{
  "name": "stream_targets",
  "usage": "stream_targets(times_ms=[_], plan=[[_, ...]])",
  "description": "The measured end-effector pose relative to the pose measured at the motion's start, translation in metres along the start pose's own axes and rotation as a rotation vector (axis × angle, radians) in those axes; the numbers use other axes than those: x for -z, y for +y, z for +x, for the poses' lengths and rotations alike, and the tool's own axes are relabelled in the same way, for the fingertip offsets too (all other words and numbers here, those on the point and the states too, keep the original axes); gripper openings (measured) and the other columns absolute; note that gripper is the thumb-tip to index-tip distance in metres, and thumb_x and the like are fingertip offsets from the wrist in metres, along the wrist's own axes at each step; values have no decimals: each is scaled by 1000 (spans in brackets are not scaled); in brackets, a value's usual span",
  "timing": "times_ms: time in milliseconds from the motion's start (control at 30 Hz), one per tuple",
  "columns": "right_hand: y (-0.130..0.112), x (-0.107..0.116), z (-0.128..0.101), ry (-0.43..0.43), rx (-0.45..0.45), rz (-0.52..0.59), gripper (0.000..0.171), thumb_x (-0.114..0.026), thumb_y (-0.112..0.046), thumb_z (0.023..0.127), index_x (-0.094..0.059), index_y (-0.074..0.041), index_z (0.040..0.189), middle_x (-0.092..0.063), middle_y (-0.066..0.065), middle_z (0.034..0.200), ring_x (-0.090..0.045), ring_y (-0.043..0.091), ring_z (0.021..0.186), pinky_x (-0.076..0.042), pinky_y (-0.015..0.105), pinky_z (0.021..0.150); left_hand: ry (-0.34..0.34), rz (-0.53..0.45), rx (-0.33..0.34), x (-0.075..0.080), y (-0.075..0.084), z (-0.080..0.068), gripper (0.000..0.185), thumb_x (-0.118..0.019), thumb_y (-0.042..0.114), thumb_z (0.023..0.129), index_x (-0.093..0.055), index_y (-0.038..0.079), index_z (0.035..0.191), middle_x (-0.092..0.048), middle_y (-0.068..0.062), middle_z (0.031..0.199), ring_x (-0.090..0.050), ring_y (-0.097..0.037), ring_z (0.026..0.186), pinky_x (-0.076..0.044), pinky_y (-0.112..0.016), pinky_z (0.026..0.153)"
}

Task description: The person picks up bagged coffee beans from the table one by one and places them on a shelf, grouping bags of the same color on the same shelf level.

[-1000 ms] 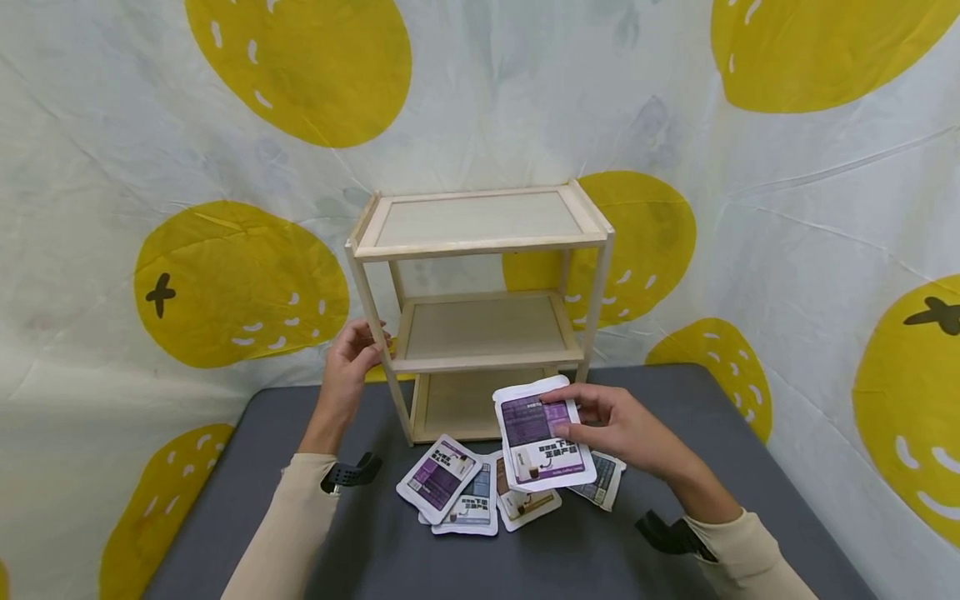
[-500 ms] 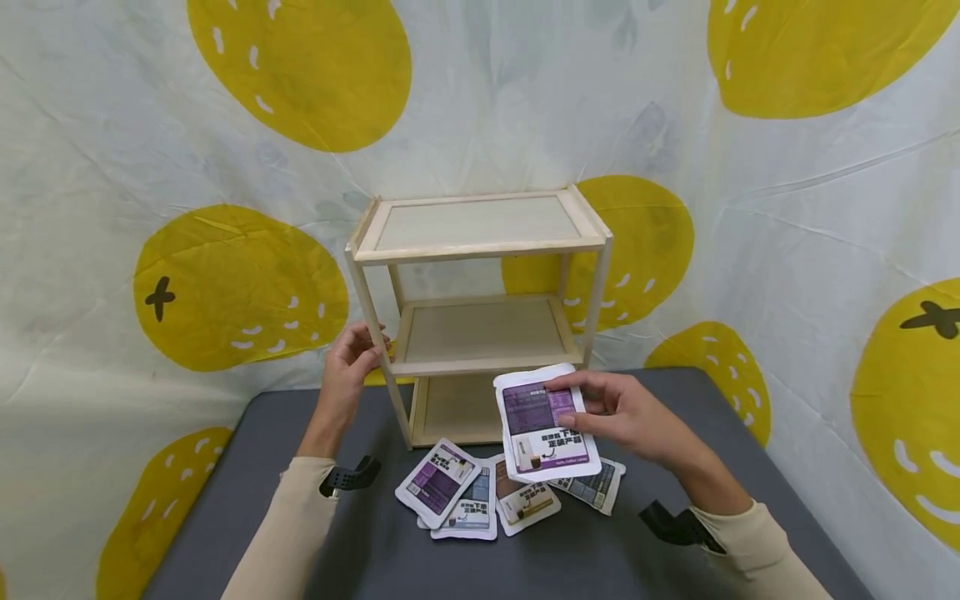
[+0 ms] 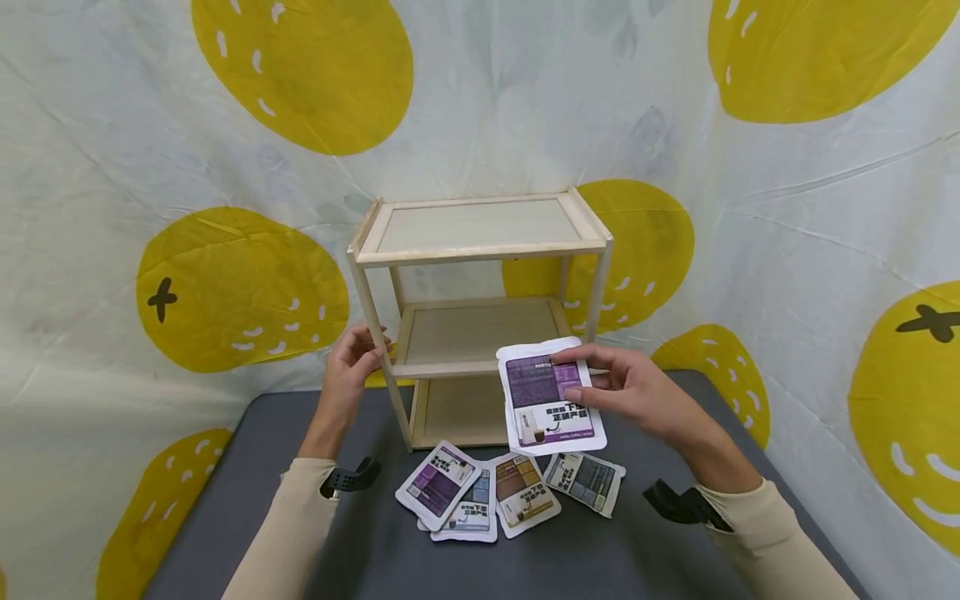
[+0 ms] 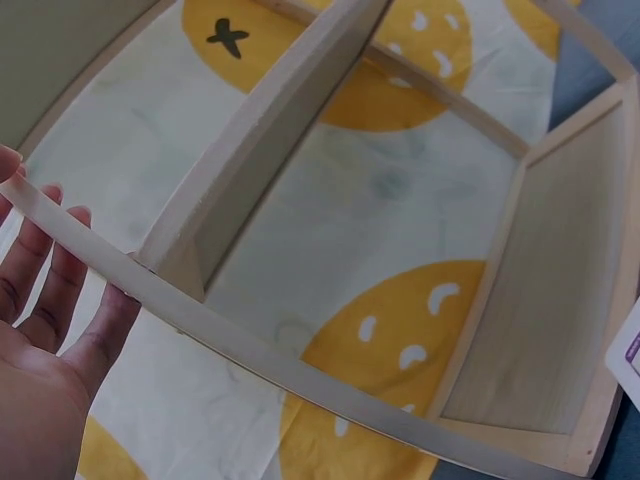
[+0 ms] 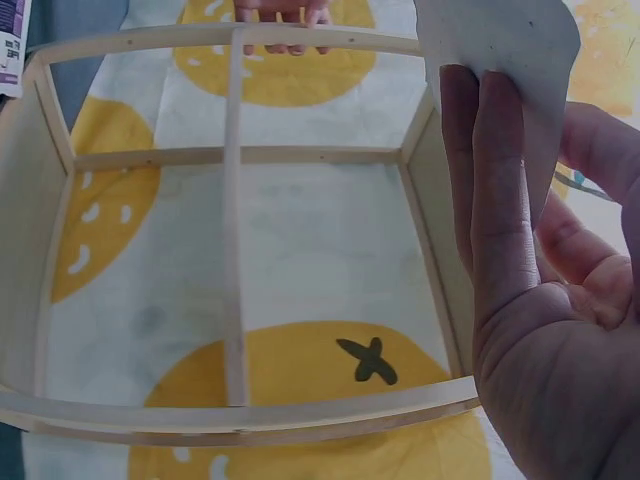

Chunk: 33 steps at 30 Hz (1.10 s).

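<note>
A pale wooden three-tier shelf point(image 3: 480, 250) stands at the back of the grey table point(image 3: 375, 558). My left hand point(image 3: 366, 352) holds its front-left post at middle-shelf height; the left wrist view shows my fingers point(image 4: 40, 290) behind that post point(image 4: 260, 355). My right hand point(image 3: 579, 379) pinches a white pouch with a purple label point(image 3: 546, 402), held tilted in the air in front of the middle shelf's right front edge. Its plain back point(image 5: 505, 40) appears in the right wrist view, against my fingers point(image 5: 495, 190).
Several more pouches lie on the table in front of the shelf: a purple one point(image 3: 438, 483), a blue-grey one point(image 3: 471, 507), a brown one point(image 3: 521, 492) and a dark one point(image 3: 588, 479). A white cloth with yellow fruit shapes point(image 3: 247, 283) hangs behind and beside the table.
My right hand has lifted the purple pouch up and away from the pile, toward the middle shelf, uncovering the brown pouch. The left hand has stayed on the post.
</note>
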State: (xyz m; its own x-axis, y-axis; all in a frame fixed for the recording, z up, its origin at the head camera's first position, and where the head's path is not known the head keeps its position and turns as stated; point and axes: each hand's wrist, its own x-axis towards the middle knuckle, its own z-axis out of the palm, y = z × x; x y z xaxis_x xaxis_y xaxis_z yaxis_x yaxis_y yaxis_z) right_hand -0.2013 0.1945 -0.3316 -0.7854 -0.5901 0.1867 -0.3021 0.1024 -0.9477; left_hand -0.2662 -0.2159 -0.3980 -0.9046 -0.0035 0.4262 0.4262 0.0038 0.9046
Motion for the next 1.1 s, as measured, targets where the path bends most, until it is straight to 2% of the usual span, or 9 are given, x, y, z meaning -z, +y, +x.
stream_targets(times_ms=[267, 700, 800, 933, 1100], plan=[[-18, 8, 8, 14, 9, -17, 44, -65, -4, 98, -54, -5, 141, -68, 23, 118, -74, 37, 92, -62, 44, 76, -5, -2, 2, 0, 0, 0, 34, -56, 5, 102, -51, -9, 133, -55, -30, 118, -60, -39, 106, -58, -29, 85], [-43, 20, 19, 27, 53, -54, 45, -64, -2, 98, -55, -5, 141, -69, 19, 118, -74, 38, 92, -62, 43, 77, -1, 2, -14, 1, 1, 1, 25, -58, 4, 102, -59, 3, 126, -55, -32, 117, -63, -38, 106, -59, -29, 85], [-48, 22, 22, 24, 62, -62, 44, -64, -2, 98, -55, -5, 141, -69, 18, 119, -74, 37, 92, -62, 43, 78, -1, 2, -13, 1, 0, 1, 26, -57, 4, 102, -58, 1, 127, -54, -33, 117, -63, -38, 105, -59, -29, 85], [-54, 26, 25, 11, 90, -68, 45, -63, 1, 98, -55, -5, 141, -68, 16, 120, -74, 36, 93, -62, 42, 78, -3, -9, -7, 2, -1, 1, 30, -57, 3, 101, -53, -7, 130, -55, -32, 116, -64, -35, 104, -59, -29, 85], [-64, 32, 29, 5, 117, -75, 46, -63, 3, 97, -55, -5, 141, -66, 16, 122, -74, 34, 92, -62, 41, 78, -7, -34, -6, 2, -2, 1, 31, -56, 1, 101, -51, -9, 130, -54, -33, 117, -64, -33, 103, -59, -29, 86]])
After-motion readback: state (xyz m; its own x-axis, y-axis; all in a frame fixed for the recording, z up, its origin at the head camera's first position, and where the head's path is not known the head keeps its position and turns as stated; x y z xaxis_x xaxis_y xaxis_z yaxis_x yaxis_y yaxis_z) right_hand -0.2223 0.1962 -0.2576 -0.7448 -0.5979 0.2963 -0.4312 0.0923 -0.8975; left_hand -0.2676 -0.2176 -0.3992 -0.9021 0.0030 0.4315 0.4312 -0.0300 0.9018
